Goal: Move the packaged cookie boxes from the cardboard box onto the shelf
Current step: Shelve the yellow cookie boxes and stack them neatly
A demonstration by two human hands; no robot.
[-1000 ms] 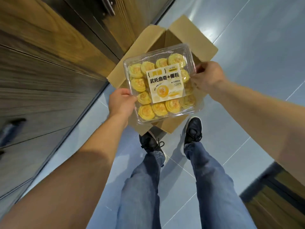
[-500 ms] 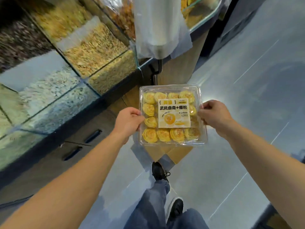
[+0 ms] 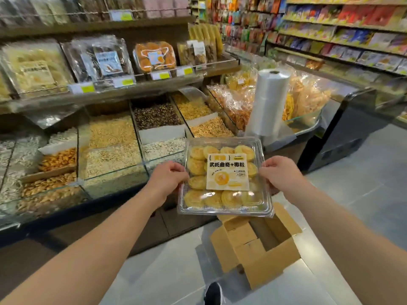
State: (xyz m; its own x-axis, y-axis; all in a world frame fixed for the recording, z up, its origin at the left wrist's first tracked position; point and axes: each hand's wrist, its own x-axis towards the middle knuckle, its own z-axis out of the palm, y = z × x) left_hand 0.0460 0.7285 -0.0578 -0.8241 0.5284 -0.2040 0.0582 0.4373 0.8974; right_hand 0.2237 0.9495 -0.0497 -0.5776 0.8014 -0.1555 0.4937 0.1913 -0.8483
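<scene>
A clear plastic cookie box (image 3: 224,179) with yellow round cookies and a white-and-yellow label is held level in front of me, above the floor. My left hand (image 3: 166,180) grips its left edge and my right hand (image 3: 278,176) grips its right edge. Below it on the grey floor stands the open cardboard box (image 3: 257,245), flaps up, with nothing visible inside. The wooden shelf (image 3: 132,86) with packaged snacks and yellow price tags runs along the upper left, beyond the bulk bins.
Glass-fronted bulk bins (image 3: 114,150) of nuts and seeds lie between me and the shelf. A roll of plastic bags (image 3: 268,102) stands upright right of the bins, beside bagged snacks. Stocked aisle shelves (image 3: 343,36) fill the far right. My shoe (image 3: 213,293) is at the bottom.
The view has risen from the floor and cardboard box to the bins and shelf. The cookie box, held by both hands throughout, has been lifted up and away from the cardboard box.
</scene>
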